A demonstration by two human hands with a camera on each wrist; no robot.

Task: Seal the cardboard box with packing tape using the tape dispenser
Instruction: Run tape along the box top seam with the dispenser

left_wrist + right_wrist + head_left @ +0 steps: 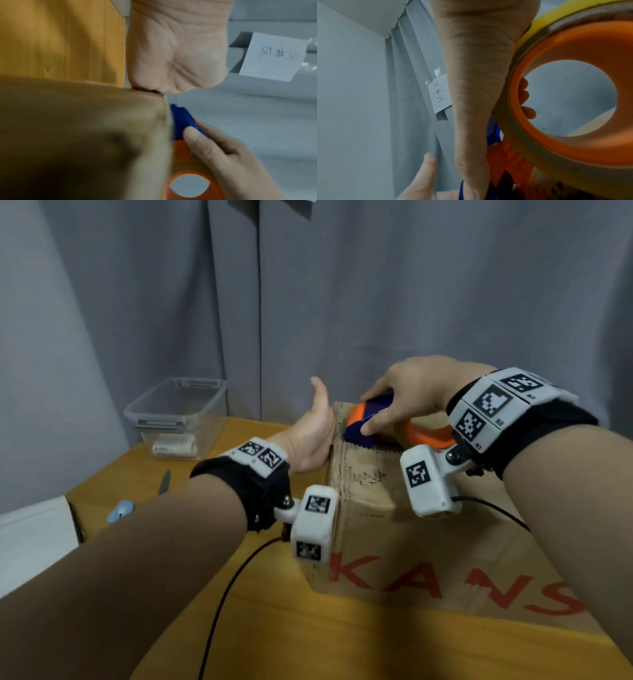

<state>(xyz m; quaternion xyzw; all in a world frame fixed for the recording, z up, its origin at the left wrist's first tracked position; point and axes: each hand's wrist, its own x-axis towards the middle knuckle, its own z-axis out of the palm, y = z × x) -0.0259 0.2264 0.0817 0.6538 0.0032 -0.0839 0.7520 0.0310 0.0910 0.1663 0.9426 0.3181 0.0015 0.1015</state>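
Observation:
A brown cardboard box (pixel 411 542) with red letters stands on the wooden table (pixel 308 645). An orange and blue tape dispenser (pixel 359 422) sits on the box top at its far left corner, its toothed blue front at the edge. My right hand (pixel 371 414) grips the dispenser from above, thumb on the blue part (pixel 180 121). The tape roll's orange hub (pixel 573 40) fills the right wrist view. My left hand (pixel 313 436) presses its palm (pixel 171 54) against the box's left side near the top corner, thumb pointing up. Its fingers are hidden behind the box (pixel 77 128).
A clear plastic bin (pixel 178 416) holding a white roll stands at the table's far left. Blue-handled scissors (pixel 137 501) lie nearer the left edge. A black cable (pixel 222 594) trails over the table. Grey curtains hang behind, with a paper note (pixel 439 94) taped on.

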